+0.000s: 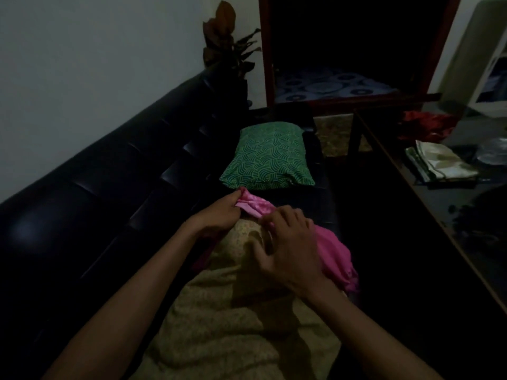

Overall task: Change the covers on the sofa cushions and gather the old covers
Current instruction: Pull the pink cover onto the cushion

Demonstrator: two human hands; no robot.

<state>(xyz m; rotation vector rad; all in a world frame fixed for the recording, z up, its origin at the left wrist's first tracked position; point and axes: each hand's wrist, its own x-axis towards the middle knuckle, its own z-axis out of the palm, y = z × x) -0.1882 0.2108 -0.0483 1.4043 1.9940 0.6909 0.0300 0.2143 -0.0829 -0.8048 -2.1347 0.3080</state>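
1. Working the pink cover (333,249) at the far end of the cushion (247,242) on the person's lap; off or on, can't tell.
2. Left hand (216,215) pinches the cover's bunched edge; right hand (288,248) rests on cushion w/ curled fingers at the same edge.
3. Next, prob.: both hands keep hold & slide fabric evenly.
4. Green cushion (267,157) lies on sofa (115,171); folded cloths (439,163) on desk (411,193). No containers seen.

Dim light fills the room. A pale wall (82,64) backs the black sofa (96,187) (tufted, glossy); a dried plant (227,42) stands beside a red-framed doorway (343,50), and a dark glass desk (439,193) sits opposite.
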